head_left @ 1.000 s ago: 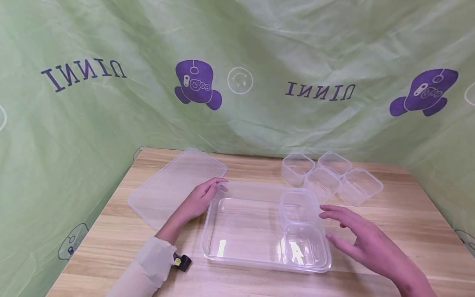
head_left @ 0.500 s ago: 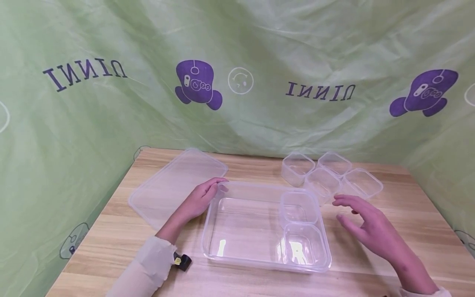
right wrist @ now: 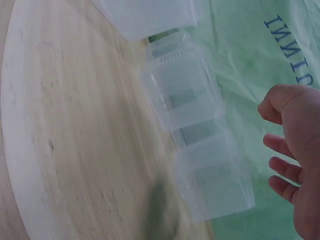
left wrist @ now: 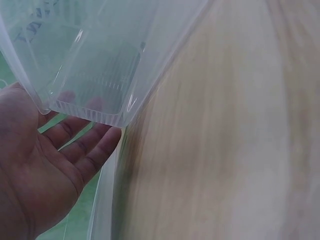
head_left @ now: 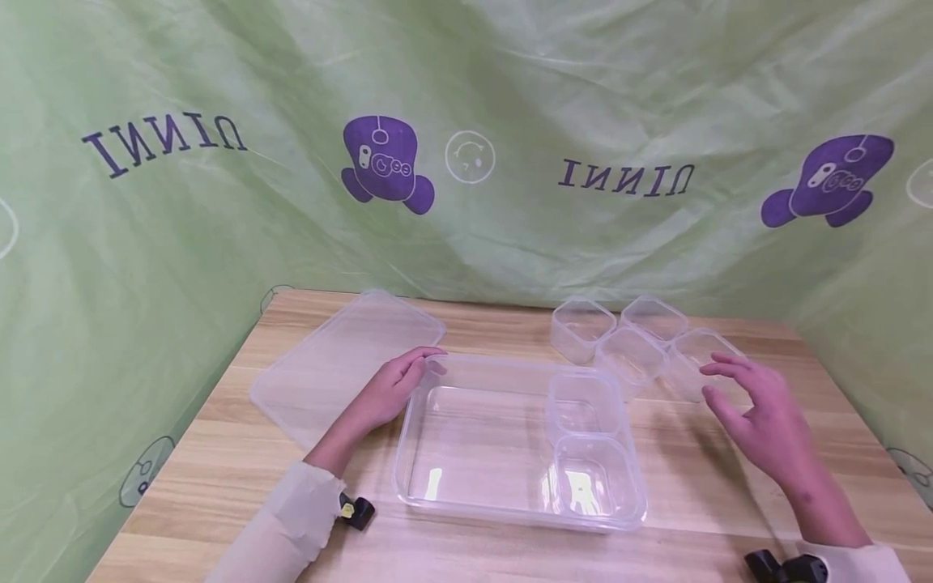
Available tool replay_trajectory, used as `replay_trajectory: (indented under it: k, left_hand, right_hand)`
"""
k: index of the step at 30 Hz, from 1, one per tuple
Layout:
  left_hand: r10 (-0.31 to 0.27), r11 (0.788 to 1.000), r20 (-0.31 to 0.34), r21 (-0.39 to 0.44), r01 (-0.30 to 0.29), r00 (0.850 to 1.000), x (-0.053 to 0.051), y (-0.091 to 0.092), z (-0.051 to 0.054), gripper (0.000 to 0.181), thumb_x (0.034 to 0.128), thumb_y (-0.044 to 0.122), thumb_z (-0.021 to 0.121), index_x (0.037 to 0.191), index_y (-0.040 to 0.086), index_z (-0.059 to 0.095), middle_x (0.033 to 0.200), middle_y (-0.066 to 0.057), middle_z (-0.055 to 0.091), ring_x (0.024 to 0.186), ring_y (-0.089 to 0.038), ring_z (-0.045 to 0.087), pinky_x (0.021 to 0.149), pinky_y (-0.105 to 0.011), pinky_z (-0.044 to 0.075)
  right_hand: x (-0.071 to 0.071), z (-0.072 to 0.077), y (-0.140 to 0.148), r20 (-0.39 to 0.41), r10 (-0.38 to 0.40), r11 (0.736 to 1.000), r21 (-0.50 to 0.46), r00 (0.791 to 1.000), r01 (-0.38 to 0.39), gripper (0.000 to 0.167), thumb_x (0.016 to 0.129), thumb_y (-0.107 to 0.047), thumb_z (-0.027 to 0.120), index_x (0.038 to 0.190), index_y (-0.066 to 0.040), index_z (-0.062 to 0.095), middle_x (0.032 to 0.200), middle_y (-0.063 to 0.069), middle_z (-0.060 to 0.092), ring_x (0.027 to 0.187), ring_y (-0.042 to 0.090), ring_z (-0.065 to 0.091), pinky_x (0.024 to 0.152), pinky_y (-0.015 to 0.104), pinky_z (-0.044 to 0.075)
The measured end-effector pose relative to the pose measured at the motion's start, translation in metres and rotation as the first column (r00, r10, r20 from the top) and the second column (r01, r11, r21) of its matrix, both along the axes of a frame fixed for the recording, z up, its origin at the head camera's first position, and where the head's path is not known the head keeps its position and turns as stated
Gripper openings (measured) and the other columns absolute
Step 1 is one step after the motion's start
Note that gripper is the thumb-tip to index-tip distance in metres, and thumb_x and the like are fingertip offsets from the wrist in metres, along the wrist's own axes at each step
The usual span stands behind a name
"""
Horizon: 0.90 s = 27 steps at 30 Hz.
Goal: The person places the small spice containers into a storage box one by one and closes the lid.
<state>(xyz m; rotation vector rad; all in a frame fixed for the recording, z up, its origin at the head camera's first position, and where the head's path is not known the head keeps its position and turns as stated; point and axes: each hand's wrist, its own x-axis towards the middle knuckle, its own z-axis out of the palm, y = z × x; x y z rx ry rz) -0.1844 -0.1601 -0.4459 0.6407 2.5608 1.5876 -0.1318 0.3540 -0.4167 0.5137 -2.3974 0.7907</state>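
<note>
In the head view a large clear plastic box [head_left: 481,445] stands on the table with two small clear containers [head_left: 586,405] inside its right end. My left hand [head_left: 397,387] rests on its far left corner; the left wrist view shows fairly straight fingers [left wrist: 92,147] against the outside of the box wall [left wrist: 100,60]. My right hand [head_left: 765,417] hovers at the rightmost loose container [head_left: 688,360], fingers loosely bent, holding nothing. In the right wrist view that hand [right wrist: 295,155] is apart from the container [right wrist: 215,180].
Several loose small containers [head_left: 630,356] are grouped at the back right. A clear flat lid [head_left: 328,372] lies left of the box, partly behind my left forearm. A green printed curtain [head_left: 510,235] surrounds the wooden table [head_left: 211,453].
My right hand has moved right and away from the big box, up to the rightmost loose container. My left hand and the box have stayed in place.
</note>
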Motion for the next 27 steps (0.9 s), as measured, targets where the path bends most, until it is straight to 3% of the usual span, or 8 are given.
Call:
replay_trajectory:
  k: [2,7,12,17,22,27]
  left_hand:
    - [-0.001,1.0,0.002,0.001,0.001,1.0,0.0,-0.001,0.0,0.038,0.1142,0.022,0.035,0.14,0.011,0.061,0.117,-0.009,0.072,0.123,-0.031,0.06,0.109,-0.052,0.041]
    - [-0.008,1.0,-0.001,-0.007,0.008,1.0,0.0,-0.001,0.0,0.038,0.1143,0.022,0.035,0.14,0.01,0.061,0.117,-0.009,0.072,0.122,-0.03,0.061,0.108,-0.051,0.042]
    - [-0.004,1.0,-0.007,-0.013,0.004,1.0,0.0,-0.001,0.001,0.038,0.1141,0.022,0.035,0.139,0.01,0.061,0.117,-0.009,0.072,0.122,-0.029,0.061,0.108,-0.05,0.043]
    - [0.0,1.0,-0.005,-0.016,0.0,1.0,0.0,-0.001,0.002,0.037,0.1138,0.021,0.036,0.139,0.009,0.06,0.117,-0.01,0.072,0.122,-0.03,0.061,0.108,-0.051,0.042]
    - [0.001,1.0,0.002,-0.018,0.0,1.0,0.001,-0.001,0.002,0.038,0.1138,0.02,0.035,0.139,0.009,0.06,0.116,-0.009,0.072,0.122,-0.03,0.061,0.108,-0.051,0.042]
    - [0.0,1.0,0.0,-0.013,0.0,1.0,0.001,-0.001,0.001,0.038,0.114,0.021,0.035,0.14,0.01,0.06,0.116,-0.009,0.072,0.122,-0.03,0.061,0.108,-0.051,0.043]
  right_hand:
    - [-0.001,-0.001,0.005,0.019,-0.018,1.0,-0.008,1.0,0.018,0.03,0.084,0.01,0.075,0.112,0.001,0.072,0.131,0.03,0.061,0.118,0.057,0.05,0.112,0.027,0.023]
    - [-0.001,-0.002,0.015,0.067,-0.07,0.997,-0.013,0.995,0.071,0.026,0.089,0.006,0.071,0.115,0.004,0.07,0.134,0.034,0.057,0.119,0.063,0.045,0.114,0.053,0.023]
    - [-0.002,-0.003,0.02,0.119,-0.124,0.992,-0.015,0.985,0.126,0.025,0.093,0.002,0.07,0.117,0.006,0.067,0.132,0.036,0.055,0.12,0.061,0.044,0.112,0.067,0.024]
    - [-0.002,-0.002,0.025,0.2,-0.168,0.985,0.001,0.965,0.171,0.03,0.097,-0.007,0.07,0.122,0.007,0.064,0.136,0.038,0.049,0.121,0.06,0.043,0.099,0.078,0.03]
    - [-0.002,-0.002,0.028,0.279,-0.214,0.977,0.05,0.936,0.208,0.038,0.1,-0.02,0.069,0.127,0.006,0.063,0.137,0.039,0.045,0.108,0.055,0.049,0.076,0.068,0.043]
    - [-0.004,-0.001,0.028,0.326,-0.224,0.974,0.056,0.918,0.218,0.042,0.101,-0.027,0.069,0.129,0.005,0.062,0.137,0.04,0.044,0.101,0.053,0.051,0.072,0.064,0.044]
